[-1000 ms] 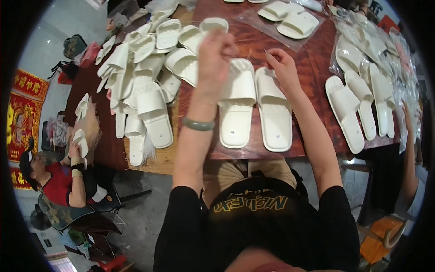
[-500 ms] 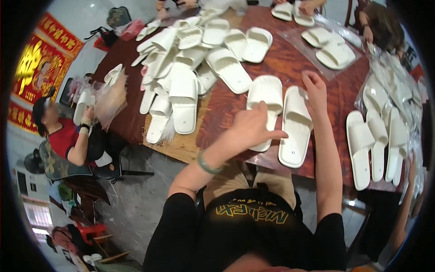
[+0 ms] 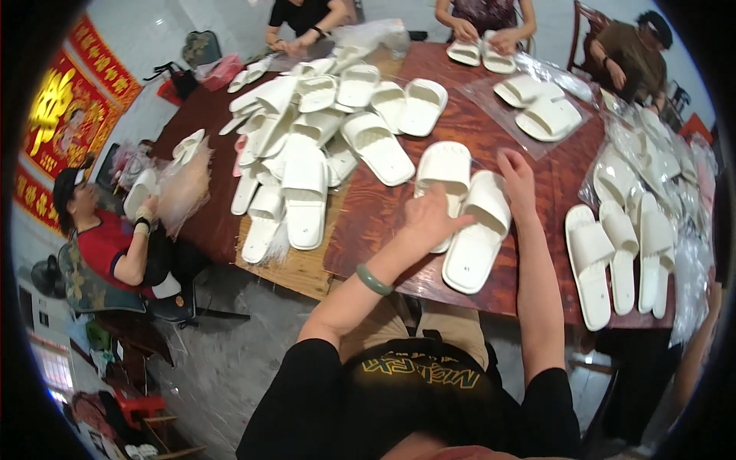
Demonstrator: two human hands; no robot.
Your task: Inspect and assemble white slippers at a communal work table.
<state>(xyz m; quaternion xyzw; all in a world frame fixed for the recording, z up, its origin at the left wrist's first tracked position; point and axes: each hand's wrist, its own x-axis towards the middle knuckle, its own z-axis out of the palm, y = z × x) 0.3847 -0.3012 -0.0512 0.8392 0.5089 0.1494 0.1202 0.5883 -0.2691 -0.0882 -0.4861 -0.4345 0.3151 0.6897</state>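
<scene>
A pair of white open-toed slippers lies in front of me on the reddish-brown table. My left hand (image 3: pixel 431 220) rests over the left slipper (image 3: pixel 445 162), its thumb stretched across to the right slipper (image 3: pixel 474 253). That right slipper slants, and its upper part meets the left one's side. Beside its strap is my right hand (image 3: pixel 517 184), with the fingers curled in. Whether those fingers grip the slipper's edge or something small is hidden from me. A green bangle (image 3: pixel 373 280) circles my left wrist.
A heap of white slippers (image 3: pixel 304 198) lies to the left. Several stand at the right edge (image 3: pixel 589 264), beside clear plastic bags (image 3: pixel 694 268). Another pair (image 3: pixel 548 119) lies on clear film farther back. Co-workers sit at the left (image 3: pixel 115 238) and around the far side (image 3: pixel 479 19).
The right slipper has shifted left against its mate and tilted. My right hand has moved left and nearer with it; my left hand stays over the left slipper. The view has tipped up.
</scene>
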